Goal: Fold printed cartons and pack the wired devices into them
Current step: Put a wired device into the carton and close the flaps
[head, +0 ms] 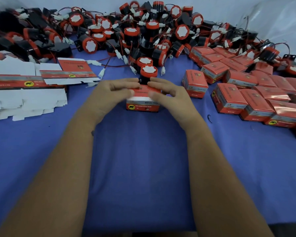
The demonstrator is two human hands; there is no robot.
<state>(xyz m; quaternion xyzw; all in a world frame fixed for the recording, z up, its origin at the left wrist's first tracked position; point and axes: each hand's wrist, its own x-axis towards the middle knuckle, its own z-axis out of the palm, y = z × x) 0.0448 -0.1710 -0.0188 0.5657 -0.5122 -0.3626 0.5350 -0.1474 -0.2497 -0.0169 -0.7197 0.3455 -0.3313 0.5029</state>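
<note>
Fingers (126, 86) of our left hand (109, 94) are curling over the top flap of a red printed carton (143, 104), thumb pressing its near left edge. Our right hand (169, 94) is mirroring this, fingers bent over the flap's right side. We are holding the carton upright on the blue cloth (140, 159), at centre. Just behind it a wired device (148, 72) is standing, red cap up; motion blur here is keeping us from telling whether our fingertips are touching it. Beyond, a heap of wired devices (143, 31) is lying along the far edge. At left, flat unfolded cartons (24, 93) are lying stacked, white insides showing. At right, closed cartons (246, 93) are sitting packed in rows, well apart from our hands.
</note>
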